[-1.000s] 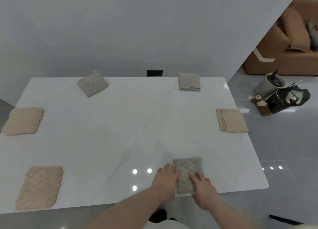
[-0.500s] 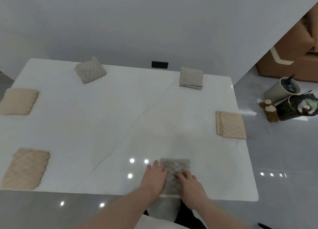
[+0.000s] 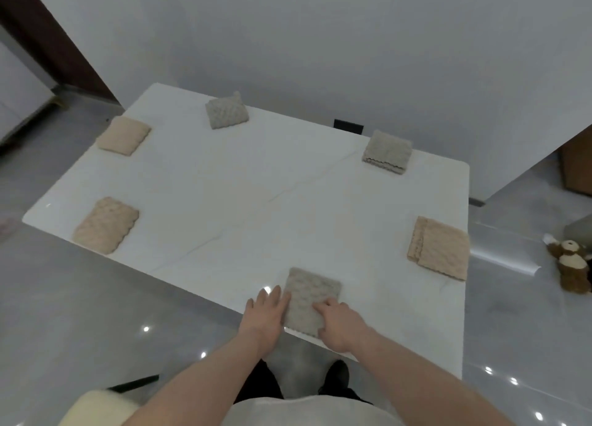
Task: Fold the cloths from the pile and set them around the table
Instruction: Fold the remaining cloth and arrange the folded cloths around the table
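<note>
Hands [image 3: 301, 321] unmoved, pressing grey cloth [image 3: 309, 299], table [image 3: 256, 201]

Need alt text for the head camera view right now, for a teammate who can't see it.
Both hands, left hand and right hand, rest on a folded grey cloth at the near edge of a white table. Five more folded cloths, three beige and two grey, lie around its edges.

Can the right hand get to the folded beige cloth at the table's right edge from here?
Probably yes: the right hand lies on the grey folded cloth; only bare white table separates it from the folded beige cloth.
</note>
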